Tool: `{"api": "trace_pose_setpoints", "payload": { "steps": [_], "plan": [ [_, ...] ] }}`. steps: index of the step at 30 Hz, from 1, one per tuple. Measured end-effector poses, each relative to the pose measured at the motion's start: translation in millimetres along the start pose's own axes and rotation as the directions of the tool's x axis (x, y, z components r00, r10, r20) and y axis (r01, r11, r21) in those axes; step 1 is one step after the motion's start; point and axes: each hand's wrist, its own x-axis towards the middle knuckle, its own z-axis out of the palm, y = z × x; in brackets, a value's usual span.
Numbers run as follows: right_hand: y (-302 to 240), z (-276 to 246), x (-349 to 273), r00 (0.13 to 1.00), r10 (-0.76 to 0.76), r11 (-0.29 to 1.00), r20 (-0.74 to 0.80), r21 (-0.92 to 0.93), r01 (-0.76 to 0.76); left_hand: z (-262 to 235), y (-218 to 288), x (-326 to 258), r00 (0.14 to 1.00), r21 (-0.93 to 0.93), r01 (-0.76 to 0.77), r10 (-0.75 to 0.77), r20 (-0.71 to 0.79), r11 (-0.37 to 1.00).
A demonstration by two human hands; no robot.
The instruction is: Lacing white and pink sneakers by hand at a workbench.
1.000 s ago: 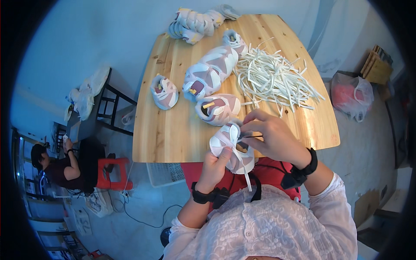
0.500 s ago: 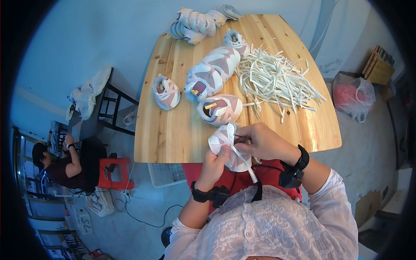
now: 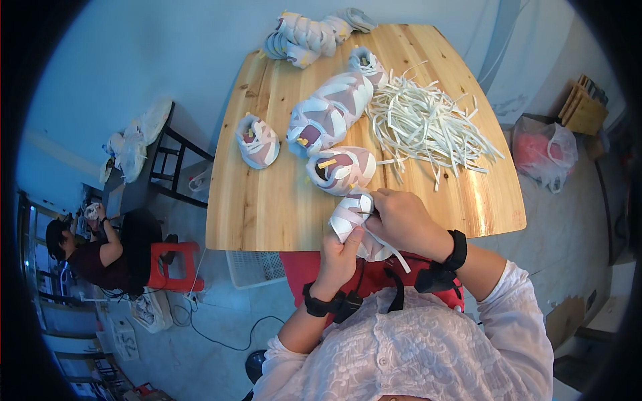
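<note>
My left hand point(image 3: 338, 259) grips a white and pale pink shoe upper point(image 3: 346, 215) at the table's near edge, thumb pressed on its front. Against the upper's eyelet area, my right hand point(image 3: 409, 222) is closed with its fingertips on a thin dark tool point(image 3: 366, 214), mostly hidden by the fingers. A white flat lace point(image 3: 393, 251) trails from the upper toward my lap. Just beyond lies another shoe upper point(image 3: 342, 168) with a yellow tab, touching or nearly touching the held one.
On the wooden table point(image 3: 247, 214) lie a heap of white laces point(image 3: 428, 127), a row of nested uppers point(image 3: 331, 110), a single upper point(image 3: 257, 142) and a far stack point(image 3: 304, 37). A white basket point(image 3: 251, 269) is below. At left, a person point(image 3: 93, 257) sits by a red stool point(image 3: 175, 267).
The held upper has shifted slightly right and tipped, and my right hand has moved a little with it. The trailing lace end has swung right. The seated person has raised a whitish item.
</note>
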Motion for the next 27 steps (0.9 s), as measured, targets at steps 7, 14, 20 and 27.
{"api": "trace_pose_setpoints", "payload": {
  "steps": [7,14,20,27],
  "plan": [
    [11,-8,-1,0.995,-0.088,0.983,0.036,0.163,0.081,3,3,-3,0.983,-0.234,0.092,-0.126,-0.131,0.968],
    [5,-20,-28,0.967,0.059,0.938,-0.247,0.346,0.031,2,9,-1,0.969,0.027,-0.003,0.009,-0.247,1.000],
    [-2,-15,-51,0.985,0.145,0.874,0.095,0.454,-0.172,9,11,2,0.973,0.144,-0.017,0.049,-0.224,0.989],
    [24,-42,-46,0.847,0.237,0.940,-0.476,0.333,-0.075,8,14,1,0.978,-0.022,0.028,-0.032,-0.206,0.999]
  ]
}}
